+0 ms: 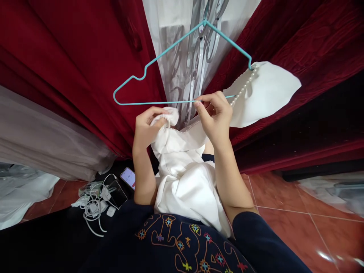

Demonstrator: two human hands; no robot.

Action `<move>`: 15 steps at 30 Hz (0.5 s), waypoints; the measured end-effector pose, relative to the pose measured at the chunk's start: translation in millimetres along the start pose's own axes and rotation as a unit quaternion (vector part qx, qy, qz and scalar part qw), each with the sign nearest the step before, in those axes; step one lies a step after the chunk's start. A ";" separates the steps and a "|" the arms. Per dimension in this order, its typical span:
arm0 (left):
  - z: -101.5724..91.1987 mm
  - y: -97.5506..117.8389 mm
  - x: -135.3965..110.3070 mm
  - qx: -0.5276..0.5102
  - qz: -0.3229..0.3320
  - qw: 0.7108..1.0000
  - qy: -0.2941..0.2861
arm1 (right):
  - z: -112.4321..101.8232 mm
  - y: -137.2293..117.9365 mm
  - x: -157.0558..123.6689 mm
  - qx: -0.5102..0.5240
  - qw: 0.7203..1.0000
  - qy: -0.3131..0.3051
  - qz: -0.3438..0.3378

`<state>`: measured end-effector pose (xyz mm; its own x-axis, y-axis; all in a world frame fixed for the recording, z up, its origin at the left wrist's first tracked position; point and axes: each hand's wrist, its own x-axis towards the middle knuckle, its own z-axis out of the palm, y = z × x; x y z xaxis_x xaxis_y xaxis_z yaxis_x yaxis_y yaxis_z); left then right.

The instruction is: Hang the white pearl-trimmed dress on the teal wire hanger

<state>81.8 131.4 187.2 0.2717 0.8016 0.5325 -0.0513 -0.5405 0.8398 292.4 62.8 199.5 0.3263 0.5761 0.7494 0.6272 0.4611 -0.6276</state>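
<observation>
White garment (184,189) lies in loose folds in front of the person's navy shirt (187,242), its upper part raised between the two hands and a turquoise hanger (159,102). Along its neckline runs a pearl trim (248,81), which slopes down from the hanger's right end, where one shoulder of the cloth is hooked over the corner and spreads out to the side. The right hand (212,115) pinches the hanger's lower bar between thumb and fingers, near the middle. The left hand (150,125) grips the bunched other shoulder of the garment just below that bar, thumb and fingers closed on the cloth; the hanger's left end is bare. Behind stand a white metal frame (199,60) and deep red curtains (71,49) on both sides. On a black surface (42,242) to the left are a phone with a lit screen (127,177), a dark-screened device (117,192) and a tangle of white cables (92,212). Reddish floor tiles (287,204) show at the right.
</observation>
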 end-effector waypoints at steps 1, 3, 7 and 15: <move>13.0 -1.2 5.5 -0.043 0.019 0.999 0.025 | 0.5 -0.8 -0.4 -0.002 1.000 0.003 0.002; 33.3 -2.4 15.8 -0.126 0.043 0.990 0.056 | 1.8 -2.5 -1.3 -0.002 1.000 0.011 0.003; 52.0 4.0 17.9 -0.199 0.030 0.979 0.044 | 3.9 -6.1 -3.8 -0.005 1.000 0.020 0.008; 55.2 18.8 8.9 -0.146 0.090 0.981 0.087 | -33.7 0.8 15.9 -0.010 0.999 -0.031 0.015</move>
<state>136.3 114.3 201.9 0.0663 0.7449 0.6639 -0.3637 -0.6015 0.7113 321.9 49.5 218.0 0.3010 0.6303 0.7156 0.6317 0.4304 -0.6447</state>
